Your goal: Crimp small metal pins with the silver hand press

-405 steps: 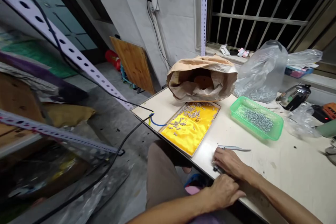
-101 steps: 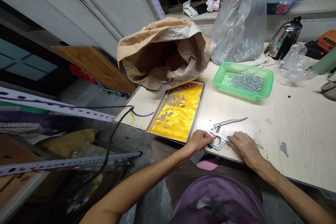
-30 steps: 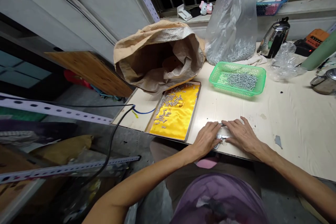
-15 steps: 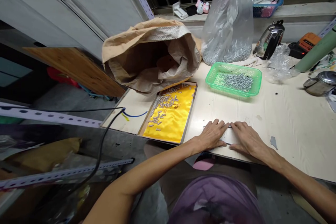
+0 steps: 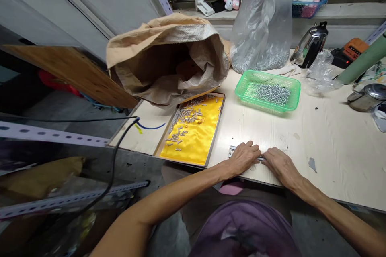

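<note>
Pressing flat, both hands lie side by side at the near edge of the table (image 5: 316,128), low and centre in the frame. The left hand (image 5: 243,158) has its fingers spread and laid over a metal tool (image 5: 231,151), not curled around it; only the tool's end pokes out just left of the fingertips. The right hand (image 5: 279,162) rests palm down beside it, fingers stretched out toward the left hand and touching the tool's hidden part, gripping nothing. Just left of the hands sits a tray (image 5: 214,139) lined in yellow, small metal pins scattered at its far end. Above it, a brown paper sack (image 5: 165,64) gapes open. Upper right of the hands stands a green basket (image 5: 267,104) of pins, with a clear plastic bag (image 5: 262,20) behind it.
</note>
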Available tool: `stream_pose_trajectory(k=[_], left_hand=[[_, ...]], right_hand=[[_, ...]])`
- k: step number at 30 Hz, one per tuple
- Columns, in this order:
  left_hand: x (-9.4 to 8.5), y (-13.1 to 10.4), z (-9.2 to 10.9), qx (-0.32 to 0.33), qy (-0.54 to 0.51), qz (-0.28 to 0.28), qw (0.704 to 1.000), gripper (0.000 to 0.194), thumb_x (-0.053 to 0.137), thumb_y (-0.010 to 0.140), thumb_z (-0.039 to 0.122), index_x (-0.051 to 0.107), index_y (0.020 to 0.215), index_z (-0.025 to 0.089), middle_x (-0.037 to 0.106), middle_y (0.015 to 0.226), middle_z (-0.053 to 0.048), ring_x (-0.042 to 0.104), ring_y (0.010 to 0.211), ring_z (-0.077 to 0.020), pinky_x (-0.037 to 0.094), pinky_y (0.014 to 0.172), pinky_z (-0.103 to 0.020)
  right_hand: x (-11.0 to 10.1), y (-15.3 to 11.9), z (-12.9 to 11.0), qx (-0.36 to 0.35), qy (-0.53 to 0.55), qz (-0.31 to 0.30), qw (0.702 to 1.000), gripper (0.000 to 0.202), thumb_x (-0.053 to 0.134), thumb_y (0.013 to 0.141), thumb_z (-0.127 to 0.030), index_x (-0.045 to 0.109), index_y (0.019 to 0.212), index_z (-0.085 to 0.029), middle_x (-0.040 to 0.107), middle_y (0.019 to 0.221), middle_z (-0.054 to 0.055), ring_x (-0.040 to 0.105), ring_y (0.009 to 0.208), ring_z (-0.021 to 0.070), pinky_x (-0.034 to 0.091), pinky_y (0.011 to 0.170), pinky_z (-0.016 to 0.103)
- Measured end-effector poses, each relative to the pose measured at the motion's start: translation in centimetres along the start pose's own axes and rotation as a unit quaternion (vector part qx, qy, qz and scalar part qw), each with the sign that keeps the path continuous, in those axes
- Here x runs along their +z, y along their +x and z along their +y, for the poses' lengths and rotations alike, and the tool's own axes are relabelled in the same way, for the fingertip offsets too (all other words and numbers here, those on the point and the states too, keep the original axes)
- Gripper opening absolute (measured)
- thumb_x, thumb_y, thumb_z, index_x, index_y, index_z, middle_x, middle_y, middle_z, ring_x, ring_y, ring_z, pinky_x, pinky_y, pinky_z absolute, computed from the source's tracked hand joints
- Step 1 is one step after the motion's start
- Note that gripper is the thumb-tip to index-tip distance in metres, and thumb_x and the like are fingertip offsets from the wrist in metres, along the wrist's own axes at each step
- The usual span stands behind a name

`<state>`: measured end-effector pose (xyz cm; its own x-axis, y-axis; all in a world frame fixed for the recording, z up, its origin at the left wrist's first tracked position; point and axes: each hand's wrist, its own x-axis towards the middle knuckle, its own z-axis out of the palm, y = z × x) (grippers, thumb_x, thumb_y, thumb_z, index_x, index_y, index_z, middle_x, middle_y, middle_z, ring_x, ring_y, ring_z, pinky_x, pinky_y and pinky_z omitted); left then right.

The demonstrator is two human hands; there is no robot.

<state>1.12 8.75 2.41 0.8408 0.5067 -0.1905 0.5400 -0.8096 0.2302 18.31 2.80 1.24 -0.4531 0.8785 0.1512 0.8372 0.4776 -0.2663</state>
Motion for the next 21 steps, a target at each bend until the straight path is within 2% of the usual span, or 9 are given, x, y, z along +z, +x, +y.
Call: stream_pose_trajectory(k=[2, 5, 9, 11, 14, 17, 19, 21], left_hand=[[0.2, -0.2, 0.1, -0.010, 0.004, 0.031, 0.999, 0.023, 0.059, 0.084, 0.036, 0.056, 0.097, 0.017, 0.059, 0.092, -0.006, 0.052, 0.092, -0.0229, 0.044, 0.069, -0.032], [1.2, -1.0, 0.8, -0.040, -0.007, 0.113, 0.993, 0.045, 0.065, 0.080, 0.037, 0.049, 0.116, 0.014, 0.058, 0.107, -0.010, 0.052, 0.100, -0.0248, 0.047, 0.080, -0.036], [3.6, -2.4, 2.8, -0.033, -0.035, 0.202, 0.978, 0.047, 0.060, 0.084, 0.033, 0.044, 0.123, 0.012, 0.050, 0.129, -0.015, 0.042, 0.124, -0.0275, 0.038, 0.101, -0.040], [4.6, -2.9, 3.8, -0.009, -0.065, 0.212, 0.975, 0.047, 0.055, 0.087, 0.038, 0.044, 0.125, 0.013, 0.050, 0.131, -0.014, 0.038, 0.129, -0.0265, 0.034, 0.106, -0.041], [5.4, -3.4, 4.7, 0.003, -0.113, 0.216, 0.970, 0.050, 0.050, 0.087, 0.047, 0.045, 0.125, 0.014, 0.054, 0.127, -0.014, 0.040, 0.128, -0.0245, 0.032, 0.108, -0.041], [5.4, -3.6, 4.9, 0.000, -0.132, 0.221, 0.966, 0.055, 0.050, 0.086, 0.051, 0.046, 0.124, 0.012, 0.055, 0.124, -0.016, 0.042, 0.126, -0.0253, 0.030, 0.109, -0.043], [5.4, -3.6, 4.8, 0.003, -0.137, 0.224, 0.965, 0.057, 0.049, 0.086, 0.051, 0.045, 0.125, 0.010, 0.054, 0.126, -0.017, 0.041, 0.127, -0.0259, 0.031, 0.109, -0.043], [5.4, -3.5, 4.8, 0.014, -0.142, 0.216, 0.966, 0.056, 0.048, 0.087, 0.050, 0.047, 0.124, 0.009, 0.055, 0.125, -0.017, 0.044, 0.124, -0.0260, 0.035, 0.105, -0.040]], right_hand=[[-0.6, 0.1, 0.6, 0.000, 0.004, -0.012, 1.000, 0.012, 0.048, 0.091, -0.024, 0.057, 0.087, -0.018, 0.057, 0.078, 0.006, 0.051, 0.072, 0.0202, 0.041, 0.063, 0.031], [-1.7, 0.5, 2.0, -0.022, 0.036, -0.037, 0.998, 0.033, 0.054, 0.087, -0.038, 0.053, 0.113, -0.018, 0.060, 0.096, 0.010, 0.054, 0.086, 0.0240, 0.045, 0.073, 0.036], [-1.4, 1.7, 3.6, -0.009, 0.044, -0.009, 0.999, 0.030, 0.043, 0.092, -0.037, 0.054, 0.113, -0.018, 0.060, 0.099, 0.011, 0.053, 0.091, 0.0243, 0.043, 0.080, 0.038], [-0.7, 2.6, 3.9, 0.005, 0.021, -0.001, 1.000, 0.026, 0.041, 0.093, -0.033, 0.058, 0.104, -0.017, 0.061, 0.093, 0.010, 0.053, 0.086, 0.0240, 0.042, 0.076, 0.037], [-0.3, 4.5, 4.1, 0.012, -0.021, -0.010, 1.000, 0.021, 0.043, 0.092, -0.030, 0.060, 0.088, -0.018, 0.061, 0.084, 0.008, 0.051, 0.080, 0.0234, 0.039, 0.070, 0.036], [-0.9, 6.3, 3.4, 0.018, -0.059, -0.003, 0.998, 0.016, 0.047, 0.090, -0.027, 0.061, 0.088, -0.019, 0.062, 0.085, 0.008, 0.050, 0.081, 0.0235, 0.035, 0.070, 0.036], [-1.5, 7.3, 2.1, -0.009, -0.070, -0.010, 0.997, 0.014, 0.050, 0.088, -0.022, 0.062, 0.094, -0.019, 0.062, 0.089, 0.008, 0.049, 0.083, 0.0235, 0.035, 0.071, 0.036], [-1.7, 8.0, -0.1, -0.079, -0.056, -0.045, 0.994, 0.016, 0.054, 0.086, -0.019, 0.063, 0.098, -0.021, 0.061, 0.093, 0.007, 0.048, 0.087, 0.0228, 0.034, 0.072, 0.035]])
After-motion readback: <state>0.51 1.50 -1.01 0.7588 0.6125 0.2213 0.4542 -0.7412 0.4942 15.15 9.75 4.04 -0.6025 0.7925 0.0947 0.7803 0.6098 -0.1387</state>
